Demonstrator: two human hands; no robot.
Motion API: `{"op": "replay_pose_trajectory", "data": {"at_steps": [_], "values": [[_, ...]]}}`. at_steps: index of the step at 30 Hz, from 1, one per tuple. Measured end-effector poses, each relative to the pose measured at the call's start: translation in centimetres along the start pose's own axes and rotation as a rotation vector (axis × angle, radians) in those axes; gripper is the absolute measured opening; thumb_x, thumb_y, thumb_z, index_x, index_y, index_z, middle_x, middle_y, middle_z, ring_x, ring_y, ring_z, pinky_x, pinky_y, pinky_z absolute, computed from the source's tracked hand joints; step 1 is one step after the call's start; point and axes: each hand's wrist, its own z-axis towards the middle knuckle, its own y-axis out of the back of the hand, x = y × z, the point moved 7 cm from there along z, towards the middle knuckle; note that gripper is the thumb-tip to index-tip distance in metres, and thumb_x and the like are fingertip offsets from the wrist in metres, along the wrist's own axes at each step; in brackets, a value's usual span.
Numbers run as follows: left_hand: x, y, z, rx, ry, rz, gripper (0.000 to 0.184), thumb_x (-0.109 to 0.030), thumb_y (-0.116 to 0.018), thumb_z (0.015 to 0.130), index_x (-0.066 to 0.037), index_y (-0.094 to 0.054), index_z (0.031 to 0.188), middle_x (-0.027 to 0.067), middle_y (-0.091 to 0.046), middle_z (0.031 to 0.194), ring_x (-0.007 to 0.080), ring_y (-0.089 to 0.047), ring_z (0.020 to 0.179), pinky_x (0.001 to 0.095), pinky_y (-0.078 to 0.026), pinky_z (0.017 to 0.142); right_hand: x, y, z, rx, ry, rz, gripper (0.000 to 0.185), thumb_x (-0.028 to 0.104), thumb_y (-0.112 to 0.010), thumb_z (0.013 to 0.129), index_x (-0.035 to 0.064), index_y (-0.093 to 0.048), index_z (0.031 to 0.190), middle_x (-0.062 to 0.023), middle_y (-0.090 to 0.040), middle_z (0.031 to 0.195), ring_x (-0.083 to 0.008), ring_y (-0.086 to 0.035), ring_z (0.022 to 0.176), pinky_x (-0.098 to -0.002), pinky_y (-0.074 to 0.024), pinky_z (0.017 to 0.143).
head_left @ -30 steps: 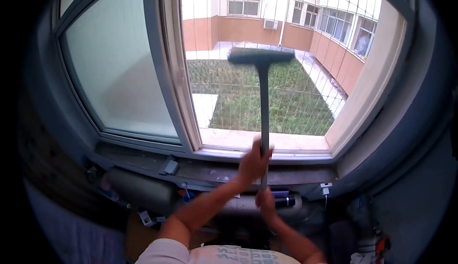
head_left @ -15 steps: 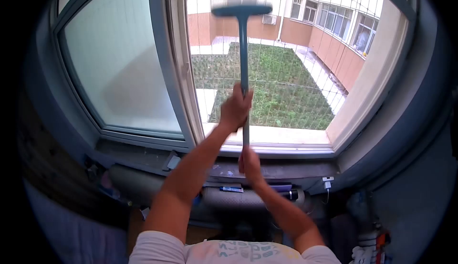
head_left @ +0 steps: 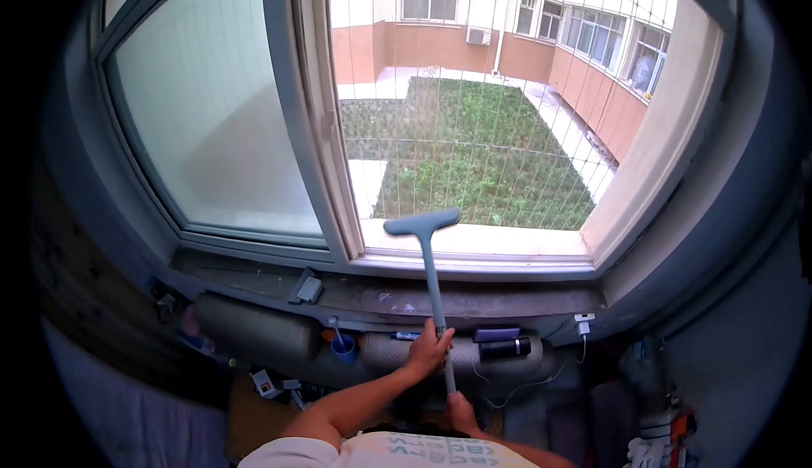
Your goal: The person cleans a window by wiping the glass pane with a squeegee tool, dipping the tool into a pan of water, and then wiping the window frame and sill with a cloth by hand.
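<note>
Hands — both closed round squeegee

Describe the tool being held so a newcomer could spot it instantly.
Start at the big window. Crossing its sill in this view, a grey-blue tool runs down to the left hand and, lower, the right hand. A wide bar topping its thin handle makes a T, unlike anything nearby.

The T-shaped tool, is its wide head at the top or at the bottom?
At the top: the wide head shows above the left hand and the right hand, which hold the handle lower down.
</note>
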Motion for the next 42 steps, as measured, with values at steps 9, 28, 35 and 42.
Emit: {"op": "replay_pose_trajectory", "data": {"at_steps": [9,28,35,42], "values": [[-31.4,17.3,8.5,-0.391,-0.586,0.006,0.030,-0.035,-0.048,0.082,-0.006,-0.046,0.089,0.0062,-0.057,0.060,0.0202,-0.059,0.057,0.0322,-0.045,0.053,31.1,5.2,16.8,-0.148,0.351,0.260,0.037,0.042,-0.033,0.088,0.0108,-0.037,0.068,0.0019,-0.034,0.049,-0.0056,-0.031,0.039,-0.0210,-0.0248,0.034],[-2.1,12.0,9.5,-0.262,-0.019,0.156,0.035,-0.042,-0.041,0.081,-0.010,-0.043,0.095,0.0078,-0.058,0.061,0.0326,-0.058,0.063,0.0439,-0.043,0.059,9.2,-6.9,12.4,0.013,0.178,-0.123,0.021,0.027,-0.041,0.084,0.0067,-0.040,0.078,-0.0075,-0.043,0.059,-0.0200,-0.044,0.048,-0.0324,-0.0361,0.042],[7.3,5.7,0.3,-0.135,0.232,0.019,0.034,-0.040,-0.043,0.081,-0.008,-0.044,0.093,0.0075,-0.058,0.059,0.0299,-0.058,0.060,0.0410,-0.044,0.058,1.7,-7.0,2.1,0.318,-0.296,0.060,0.038,0.040,-0.032,0.086,0.0057,-0.042,0.073,-0.0071,-0.047,0.057,-0.0206,-0.049,0.054,-0.0368,-0.0378,0.051],[-14.0,12.5,5.0,-0.256,-0.272,0.115,0.029,-0.037,-0.046,0.082,-0.009,-0.043,0.089,0.0089,-0.056,0.060,0.0311,-0.057,0.060,0.0418,-0.043,0.055,15.7,-3.5,11.5,0.031,0.169,0.092,0.034,0.038,-0.032,0.087,0.0063,-0.041,0.078,-0.0073,-0.046,0.054,-0.0194,-0.047,0.046,-0.0331,-0.0365,0.044]]}}
